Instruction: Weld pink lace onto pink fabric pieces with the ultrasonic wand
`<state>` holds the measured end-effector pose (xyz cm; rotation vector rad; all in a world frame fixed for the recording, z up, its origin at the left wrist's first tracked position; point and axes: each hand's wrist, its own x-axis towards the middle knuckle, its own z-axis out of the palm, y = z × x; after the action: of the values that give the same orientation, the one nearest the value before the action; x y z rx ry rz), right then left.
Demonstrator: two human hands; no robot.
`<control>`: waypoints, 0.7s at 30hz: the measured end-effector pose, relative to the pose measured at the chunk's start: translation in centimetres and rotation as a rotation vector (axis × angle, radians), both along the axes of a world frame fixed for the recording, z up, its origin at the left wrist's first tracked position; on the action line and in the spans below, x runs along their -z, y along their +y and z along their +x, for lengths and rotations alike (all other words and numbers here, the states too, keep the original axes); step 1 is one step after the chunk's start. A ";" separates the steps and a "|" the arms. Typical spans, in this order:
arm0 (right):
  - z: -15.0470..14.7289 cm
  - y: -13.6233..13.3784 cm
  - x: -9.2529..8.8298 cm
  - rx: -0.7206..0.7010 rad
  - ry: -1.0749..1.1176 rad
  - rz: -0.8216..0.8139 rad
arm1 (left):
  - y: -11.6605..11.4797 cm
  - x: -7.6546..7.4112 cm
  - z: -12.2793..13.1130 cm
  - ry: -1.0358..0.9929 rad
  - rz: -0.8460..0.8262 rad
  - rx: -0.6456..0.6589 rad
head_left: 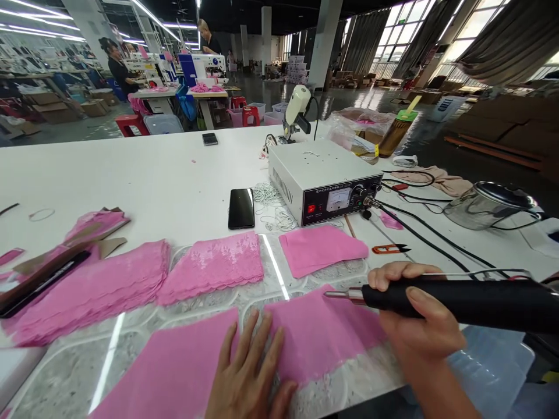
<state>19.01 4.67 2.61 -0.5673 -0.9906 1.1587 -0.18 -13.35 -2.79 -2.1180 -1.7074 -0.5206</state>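
My left hand (251, 369) lies flat with its fingers spread, across the gap between two pink fabric pieces. One pink piece (174, 366) is to its left, the other pink piece (314, 331) to its right. In my right hand (425, 323) is a black handheld ultrasonic welding pen (463, 301) with a metal tip, held almost level. Its tip is over the upper edge of the right piece; whether it touches I cannot tell. Behind lie a pink lace piece (218, 262), a stack of pink lace (100, 291) and some plain pink pieces (321, 247).
A white control box (332, 174) with a dial stands behind, cables running right. Nearby are a black phone (241, 208), orange thread snips (390, 249), a glass jar (476, 206) and a cutting machine (297, 110). A dark bar (43, 282) rests on the lace at left.
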 end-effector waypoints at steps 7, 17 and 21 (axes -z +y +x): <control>-1.9 -0.7 0.3 -0.066 -0.053 0.034 | -0.2 0.0 0.1 -0.076 -0.021 -0.018; -1.8 -0.7 0.4 -0.085 -0.087 0.019 | -0.2 0.5 1.0 -0.228 0.029 -0.054; -2.5 -1.3 0.1 -0.109 -0.065 -0.011 | -0.2 0.3 1.4 -0.293 0.030 -0.068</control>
<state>16.47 3.34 2.49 -0.5683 -1.0823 1.2490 1.19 -13.59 -3.10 -2.0334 -1.9046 -0.8665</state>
